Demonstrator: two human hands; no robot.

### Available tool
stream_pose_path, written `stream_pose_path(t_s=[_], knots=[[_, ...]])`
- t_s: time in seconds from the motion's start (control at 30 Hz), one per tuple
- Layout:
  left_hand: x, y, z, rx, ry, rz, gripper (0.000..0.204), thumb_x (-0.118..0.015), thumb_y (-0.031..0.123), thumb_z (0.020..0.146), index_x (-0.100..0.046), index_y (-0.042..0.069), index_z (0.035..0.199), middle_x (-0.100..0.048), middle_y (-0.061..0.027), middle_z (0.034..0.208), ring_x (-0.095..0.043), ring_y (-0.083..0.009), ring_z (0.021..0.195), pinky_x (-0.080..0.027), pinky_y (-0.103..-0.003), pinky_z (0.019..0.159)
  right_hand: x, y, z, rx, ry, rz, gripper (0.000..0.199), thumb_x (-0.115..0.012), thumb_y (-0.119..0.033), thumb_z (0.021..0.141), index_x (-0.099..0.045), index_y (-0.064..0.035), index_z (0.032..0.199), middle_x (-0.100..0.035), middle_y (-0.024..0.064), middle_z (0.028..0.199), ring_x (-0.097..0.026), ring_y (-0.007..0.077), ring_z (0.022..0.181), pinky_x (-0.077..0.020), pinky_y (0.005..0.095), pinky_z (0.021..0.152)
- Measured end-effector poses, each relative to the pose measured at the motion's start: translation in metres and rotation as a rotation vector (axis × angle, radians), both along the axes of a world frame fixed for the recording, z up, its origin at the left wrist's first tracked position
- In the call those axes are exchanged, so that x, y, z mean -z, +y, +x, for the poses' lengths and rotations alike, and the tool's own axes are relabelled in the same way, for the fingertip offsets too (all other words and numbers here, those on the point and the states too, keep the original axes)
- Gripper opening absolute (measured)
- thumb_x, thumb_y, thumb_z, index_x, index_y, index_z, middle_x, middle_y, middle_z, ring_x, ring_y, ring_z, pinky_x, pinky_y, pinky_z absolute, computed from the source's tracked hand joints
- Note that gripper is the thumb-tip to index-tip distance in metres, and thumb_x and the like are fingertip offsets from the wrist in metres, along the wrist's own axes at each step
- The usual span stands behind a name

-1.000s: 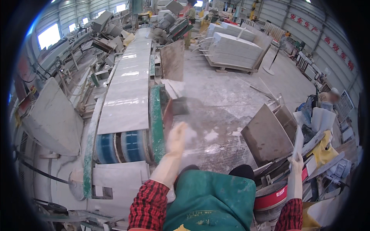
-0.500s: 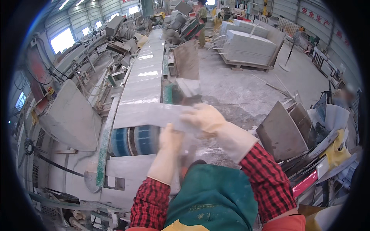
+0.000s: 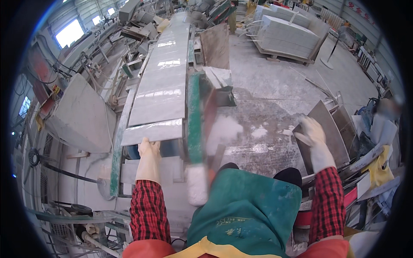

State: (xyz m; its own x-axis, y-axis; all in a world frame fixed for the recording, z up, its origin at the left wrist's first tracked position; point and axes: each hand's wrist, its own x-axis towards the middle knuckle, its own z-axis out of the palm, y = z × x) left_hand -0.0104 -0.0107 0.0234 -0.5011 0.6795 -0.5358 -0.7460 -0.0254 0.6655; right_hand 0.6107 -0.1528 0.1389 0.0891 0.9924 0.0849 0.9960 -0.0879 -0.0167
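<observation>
A narrow pale stone slab point(image 3: 165, 129) lies across the near end of the roller line, just in front of a longer row of glossy slabs point(image 3: 160, 101). My left hand point(image 3: 149, 158), in a cream rubber glove, is closed at this slab's near edge; its fingertips rest on the edge and the underside is hidden. Out to the right, my right hand point(image 3: 314, 136), gloved alike, holds nothing and has its fingers apart. It hovers in front of a grey-brown board point(image 3: 323, 129) leaning there; whether it touches the board I cannot tell.
A green rail point(image 3: 195, 120) with a white rounded end point(image 3: 197, 185) runs along the line's right side. Stacked pale slabs point(image 3: 287, 36) sit on a pallet at the back right. Offcuts and a yellow cloth point(image 3: 380, 165) crowd the right. A large tilted slab point(image 3: 81, 116) stands left.
Both hands were together at a thin greyish piece over the line's near end. My right hand has swung away right, empty. My left hand has moved left, to the narrow slab's near edge.
</observation>
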Motion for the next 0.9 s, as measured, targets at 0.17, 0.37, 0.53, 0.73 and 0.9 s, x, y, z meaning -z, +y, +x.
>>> stream_pose_path(t_s=[0.17,0.37,0.53,0.73,0.9], knots=[[0.025,0.007,-0.011,0.068,0.024,0.059,0.035,-0.046,0.018,0.104,-0.046,-0.004,0.131,-0.058,-0.0182,0.132,-0.061,-0.0362,0.117,-0.057,-0.048,0.096,0.049,-0.173,0.127,0.437,0.01,0.013,0.067,-0.078,-0.031,0.075,-0.058,-0.0045,0.132,-0.06,0.0165,0.133,-0.053,0.0352,0.125,-0.0431,0.0419,0.107],[0.026,0.01,-0.009,0.057,0.047,0.02,0.031,-0.048,0.016,0.103,-0.048,-0.004,0.126,-0.06,-0.0158,0.126,-0.063,-0.0342,0.111,-0.058,-0.043,0.089,0.067,-0.334,0.159,0.842,0.002,0.04,0.058,-0.069,-0.027,0.09,-0.052,0.0031,0.137,-0.058,0.0245,0.135,-0.053,0.0391,0.125,-0.0414,0.0435,0.107],[0.036,0.018,-0.011,0.07,0.018,0.043,0.036,-0.046,0.001,0.095,-0.043,0.006,0.13,-0.056,-0.0206,0.127,-0.064,-0.0381,0.108,-0.06,-0.053,0.08,0.105,-0.378,0.143,0.893,-0.169,0.189,0.051,-0.055,-0.033,0.1,-0.052,0.0,0.139,-0.053,0.0221,0.141,-0.05,0.0398,0.128,-0.0389,0.0452,0.109],[0.036,0.023,-0.021,0.084,-0.021,0.07,0.033,-0.044,0.008,0.1,-0.041,0.0,0.132,-0.055,-0.0214,0.131,-0.063,-0.0396,0.112,-0.06,-0.053,0.086,0.107,-0.365,0.128,0.92,-0.102,0.25,0.047,-0.055,-0.033,0.099,-0.056,-0.0007,0.133,-0.056,0.0198,0.135,-0.053,0.0392,0.122,-0.0413,0.0456,0.104],[0.033,0.026,-0.016,0.073,0.041,-0.011,0.036,-0.044,0.011,0.101,-0.042,-0.005,0.133,-0.058,-0.0219,0.128,-0.064,-0.0401,0.111,-0.06,-0.051,0.089,0.101,-0.362,0.116,0.957,-0.077,0.253,0.045,-0.058,-0.031,0.098,-0.056,-0.0026,0.134,-0.055,0.0196,0.137,-0.053,0.0387,0.122,-0.0416,0.045,0.104]])
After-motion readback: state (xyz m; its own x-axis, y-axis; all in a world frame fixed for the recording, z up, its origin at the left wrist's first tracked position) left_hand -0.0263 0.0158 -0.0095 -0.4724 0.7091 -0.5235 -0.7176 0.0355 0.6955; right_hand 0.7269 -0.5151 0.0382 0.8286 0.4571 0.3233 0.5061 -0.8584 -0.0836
